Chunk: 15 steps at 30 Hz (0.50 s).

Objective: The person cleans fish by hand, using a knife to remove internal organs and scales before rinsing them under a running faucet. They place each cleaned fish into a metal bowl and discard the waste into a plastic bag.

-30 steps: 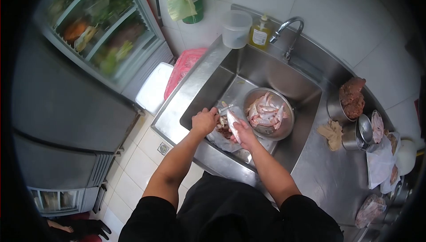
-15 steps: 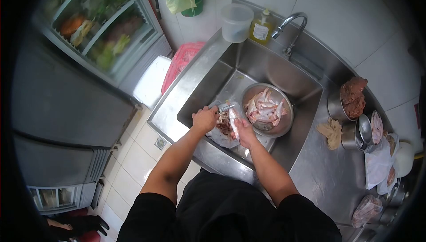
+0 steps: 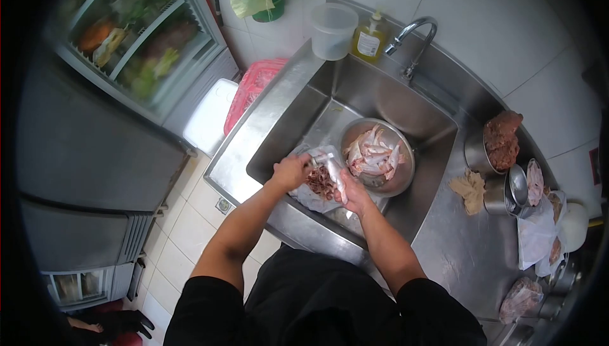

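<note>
My left hand [image 3: 292, 172] is closed around a small metal tool [image 3: 322, 158], whose exact kind I cannot make out. Its end is at the upper part of a pale silvery fish [image 3: 336, 178], which my right hand [image 3: 356, 195] grips. Below both hands, a clear plastic bag [image 3: 307, 197] with reddish-brown scraps [image 3: 320, 183] lies in the sink [image 3: 279, 131]. Just right of them stands a round metal bowl [image 3: 406, 178] holding several whole pinkish-white fish [image 3: 374, 152].
A curved faucet [image 3: 419, 35], yellow soap bottle [image 3: 369, 40] and plastic tub [image 3: 333, 32] line the sink's back edge. Metal pots [image 3: 498, 194], minced meat [image 3: 503, 140], a tan cloth [image 3: 468, 190] and plastic bags [image 3: 536, 232] sit on the right counter. A glass-door fridge [image 3: 136, 35] stands left.
The fish in my right hand has tilted slightly, and the tool has shifted a little against its upper end. The whole view has moved slightly.
</note>
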Each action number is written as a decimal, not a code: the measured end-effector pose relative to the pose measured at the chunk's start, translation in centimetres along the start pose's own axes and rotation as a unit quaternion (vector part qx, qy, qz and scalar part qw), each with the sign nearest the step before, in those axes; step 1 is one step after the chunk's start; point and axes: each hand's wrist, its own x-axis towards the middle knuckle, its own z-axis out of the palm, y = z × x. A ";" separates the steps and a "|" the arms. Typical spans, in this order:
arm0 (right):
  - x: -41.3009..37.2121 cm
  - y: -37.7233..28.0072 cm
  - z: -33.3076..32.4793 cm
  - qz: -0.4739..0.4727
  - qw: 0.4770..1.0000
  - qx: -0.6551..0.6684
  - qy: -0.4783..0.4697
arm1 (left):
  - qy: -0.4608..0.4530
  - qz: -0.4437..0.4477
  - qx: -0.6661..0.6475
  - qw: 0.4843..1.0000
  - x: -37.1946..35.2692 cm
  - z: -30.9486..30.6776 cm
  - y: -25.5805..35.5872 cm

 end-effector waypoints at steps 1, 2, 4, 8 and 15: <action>0.1 0.1 -0.2 0.007 1.000 0.024 -0.007 | 0.026 -0.040 -0.042 0.998 0.5 0.0 -0.4; 0.2 0.0 -0.4 0.012 0.999 0.047 -0.015 | 0.014 -0.020 -0.029 0.999 0.4 0.5 -0.3; 1.0 -0.1 -0.9 0.011 0.999 0.038 -0.018 | -0.009 0.022 -0.002 1.000 -0.5 1.3 0.3; 1.0 0.1 -0.6 0.016 0.998 0.059 -0.014 | -0.026 -0.021 -0.031 0.999 1.1 1.6 -0.2; 1.9 -0.2 -0.2 -0.031 0.998 -0.042 0.035 | -0.008 0.029 0.086 0.996 -1.3 0.9 0.7</action>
